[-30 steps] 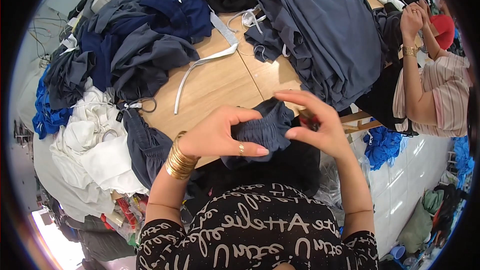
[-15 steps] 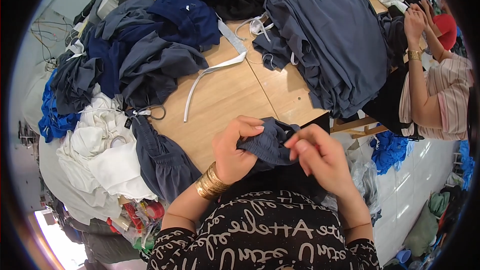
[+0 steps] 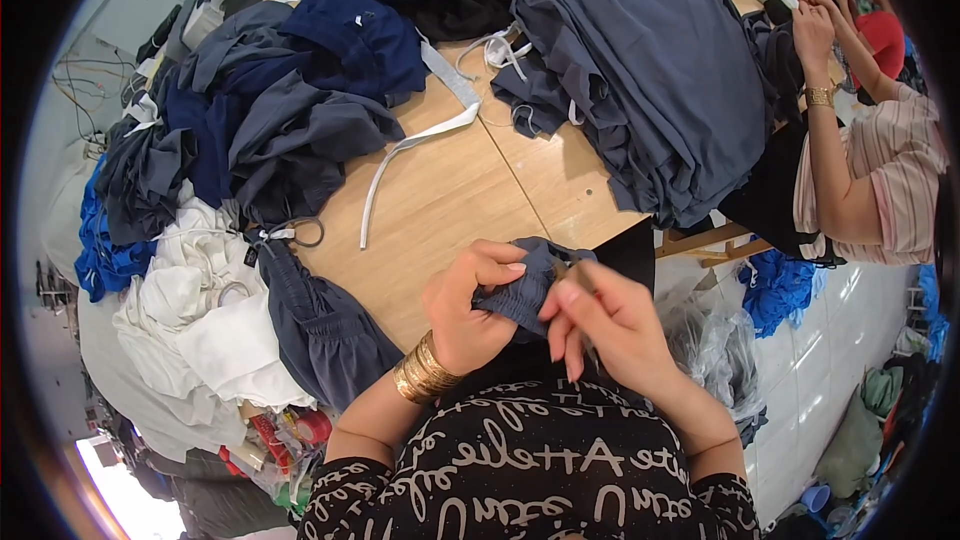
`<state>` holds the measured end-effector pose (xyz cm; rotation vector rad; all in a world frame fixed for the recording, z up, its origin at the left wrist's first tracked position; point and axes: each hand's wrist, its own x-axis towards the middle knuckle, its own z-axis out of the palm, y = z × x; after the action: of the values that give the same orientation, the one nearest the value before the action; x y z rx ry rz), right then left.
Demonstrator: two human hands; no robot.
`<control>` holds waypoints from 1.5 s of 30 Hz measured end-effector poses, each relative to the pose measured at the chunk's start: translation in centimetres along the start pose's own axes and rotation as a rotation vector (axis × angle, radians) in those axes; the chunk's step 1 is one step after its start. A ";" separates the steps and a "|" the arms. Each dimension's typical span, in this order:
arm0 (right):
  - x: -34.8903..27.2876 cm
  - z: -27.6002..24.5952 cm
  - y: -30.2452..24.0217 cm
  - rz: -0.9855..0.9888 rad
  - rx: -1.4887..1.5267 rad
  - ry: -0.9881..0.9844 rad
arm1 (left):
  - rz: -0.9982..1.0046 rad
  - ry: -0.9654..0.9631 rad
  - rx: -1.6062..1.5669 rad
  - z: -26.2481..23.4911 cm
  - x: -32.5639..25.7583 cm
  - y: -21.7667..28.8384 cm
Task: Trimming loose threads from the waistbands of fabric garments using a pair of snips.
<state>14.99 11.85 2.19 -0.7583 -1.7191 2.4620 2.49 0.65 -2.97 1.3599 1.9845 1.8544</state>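
Note:
My left hand (image 3: 468, 308) is closed round a bunched dark grey-blue piece of fabric (image 3: 524, 298) with a ribbed, gathered edge like an elastic waistband. The cloth is held just in front of my body, by the near edge of the table. At its right side is my right hand (image 3: 612, 325), thumb and fingers drawn together in a pinch against the fabric. Something thin and dark shows between those fingers, too small and blurred to name. Part of the cloth is hidden behind the fingers.
Dark grey trousers (image 3: 322, 325) and white garments (image 3: 205, 285) lie at the left of the wooden table (image 3: 440, 195). Navy and grey clothes (image 3: 310, 120) pile behind, near a white strap (image 3: 405, 145). A grey garment stack (image 3: 650, 90) stands right; a co-worker's arm (image 3: 835, 140) is beyond it.
My right hand has shifted left, further over the fabric, and its fingers have curled down. The left hand keeps its hold, and the whole view has turned slightly.

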 end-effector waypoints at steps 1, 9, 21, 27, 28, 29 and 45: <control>0.1 0.2 0.4 -0.068 0.045 0.107 | 0.000 -0.008 0.016 -0.1 0.0 0.1; 2.1 -0.2 1.6 -0.852 -0.656 0.359 | -0.034 -0.024 0.005 0.1 0.3 0.6; 2.1 -1.9 0.7 -0.624 -0.313 -0.031 | -0.129 -0.088 0.003 -0.2 0.6 0.4; 3.4 -3.6 3.9 -0.248 -0.134 0.044 | -0.182 0.082 -0.178 -1.2 1.7 0.5; 3.2 -3.5 4.0 -0.223 -0.047 0.080 | -0.187 0.055 -0.195 -1.8 1.8 0.6; 2.9 -3.2 3.8 -0.256 -0.087 0.129 | -0.193 0.028 -0.214 -2.0 1.9 0.7; 2.7 -2.1 0.8 -0.866 -0.903 0.221 | -0.259 -0.057 -0.102 -0.4 0.8 0.4</control>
<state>13.71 14.21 -0.10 -0.1704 -2.3395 0.9888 1.98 0.80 -2.21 1.0585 1.9052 1.7527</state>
